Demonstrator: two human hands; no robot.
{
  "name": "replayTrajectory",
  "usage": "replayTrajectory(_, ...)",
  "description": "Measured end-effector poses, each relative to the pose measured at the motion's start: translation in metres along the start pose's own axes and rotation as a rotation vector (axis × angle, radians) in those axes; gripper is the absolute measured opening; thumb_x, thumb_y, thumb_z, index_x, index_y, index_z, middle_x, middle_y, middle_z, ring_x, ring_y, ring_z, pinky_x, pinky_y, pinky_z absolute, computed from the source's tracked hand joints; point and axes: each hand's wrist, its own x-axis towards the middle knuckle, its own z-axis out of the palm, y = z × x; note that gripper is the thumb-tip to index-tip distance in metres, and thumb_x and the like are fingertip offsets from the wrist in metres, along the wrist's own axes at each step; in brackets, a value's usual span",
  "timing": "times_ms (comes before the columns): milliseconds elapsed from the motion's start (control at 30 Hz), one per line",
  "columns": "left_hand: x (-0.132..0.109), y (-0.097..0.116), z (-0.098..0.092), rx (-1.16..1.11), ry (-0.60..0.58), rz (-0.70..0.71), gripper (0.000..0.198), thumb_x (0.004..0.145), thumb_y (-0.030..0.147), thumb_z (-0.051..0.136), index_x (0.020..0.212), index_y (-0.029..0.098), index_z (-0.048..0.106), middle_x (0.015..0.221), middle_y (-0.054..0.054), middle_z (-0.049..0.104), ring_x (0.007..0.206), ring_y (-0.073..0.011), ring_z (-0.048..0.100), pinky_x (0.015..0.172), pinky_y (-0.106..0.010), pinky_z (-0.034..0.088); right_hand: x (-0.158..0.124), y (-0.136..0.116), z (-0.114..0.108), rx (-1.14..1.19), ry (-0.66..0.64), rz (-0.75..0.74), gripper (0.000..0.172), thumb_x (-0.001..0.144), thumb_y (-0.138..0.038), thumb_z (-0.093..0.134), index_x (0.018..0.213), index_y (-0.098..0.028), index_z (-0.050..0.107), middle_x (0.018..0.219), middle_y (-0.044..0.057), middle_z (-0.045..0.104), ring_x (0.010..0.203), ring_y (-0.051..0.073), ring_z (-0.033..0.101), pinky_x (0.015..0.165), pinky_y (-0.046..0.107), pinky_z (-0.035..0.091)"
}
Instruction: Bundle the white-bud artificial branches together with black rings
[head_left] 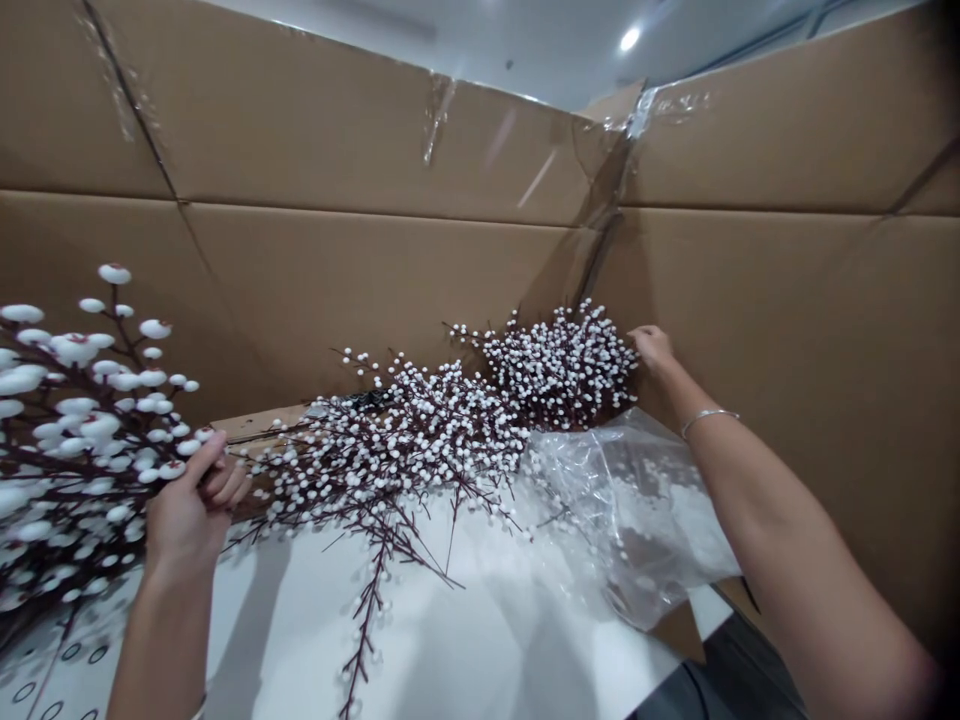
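At the left, my left hand (196, 490) is closed around the stem end of a bunch of artificial white berry branches (82, 425), which fans out toward the left edge. My right hand (652, 345) reaches to the back right with fingers pinched together at the edge of a far bunch of white berry stems (566, 365); its fingertips are small in the view. Between the hands lies a wide heap of berry branches (427, 425) with dark red-brown twigs. One bare twig (364, 625) with few berries hangs forward over the white surface.
Tall cardboard walls (375, 270) with clear tape rise behind and to the right, meeting in a corner. A crumpled clear plastic bag (637, 520) lies under my right forearm. The white tabletop (472, 630) spreads in front, with ring marks at lower left.
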Motion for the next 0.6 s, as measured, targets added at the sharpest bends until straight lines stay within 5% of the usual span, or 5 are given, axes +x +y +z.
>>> replayTrajectory(133,0.001,-0.002,0.002,0.006,0.017,-0.013,0.042,0.086,0.025,0.065,0.055,0.017,0.037,0.039,0.008,0.021,0.034,-0.0056,0.015,0.039,-0.029,0.011,-0.009,-0.015,0.016,0.024,0.204,-0.116,0.021,0.083,-0.015,0.047,0.099,-0.013,0.060,0.103,0.014,0.065,0.093,0.019,0.059,0.086,0.031,0.044)
replayTrajectory(233,0.003,-0.005,0.003,0.022,0.015,-0.021,0.046,0.085,0.027,0.066,0.054,0.017,0.034,0.039,0.009,0.022,0.034,-0.0048,0.016,0.039,-0.027,0.012,-0.034,-0.044,0.027,-0.002,0.177,-0.370,0.026,0.085,-0.014,0.041,0.103,-0.013,0.059,0.099,0.013,0.066,0.089,0.019,0.059,0.082,0.028,0.044)
replayTrajectory(300,0.004,-0.007,0.004,0.029,0.017,-0.030,0.045,0.084,0.027,0.067,0.054,0.017,0.034,0.039,0.009,0.021,0.033,-0.0045,0.016,0.038,-0.027,0.012,-0.058,-0.066,0.034,-0.061,0.008,-0.569,0.027,0.089,-0.016,0.040,0.104,-0.014,0.062,0.093,0.010,0.068,0.082,0.018,0.060,0.079,0.027,0.043)
replayTrajectory(433,0.004,-0.008,0.003,0.035,0.031,-0.041,0.039,0.084,0.026,0.067,0.056,0.017,0.040,0.038,0.010,0.021,0.033,-0.0044,0.016,0.038,-0.026,0.011,-0.107,-0.101,0.051,-0.298,-0.598,-0.928,0.030,0.089,-0.017,0.044,0.103,-0.018,0.071,0.101,0.007,0.074,0.088,0.019,0.065,0.079,0.027,0.043)
replayTrajectory(600,0.004,-0.007,0.002,0.037,0.017,-0.037,0.042,0.082,0.024,0.067,0.053,0.017,0.036,0.039,0.009,0.021,0.032,-0.0043,0.018,0.037,-0.026,0.013,-0.144,-0.109,0.079,-0.445,-0.942,-0.999,0.037,0.092,-0.013,0.044,0.118,-0.016,0.070,0.123,0.011,0.069,0.109,0.022,0.065,0.090,0.029,0.046)
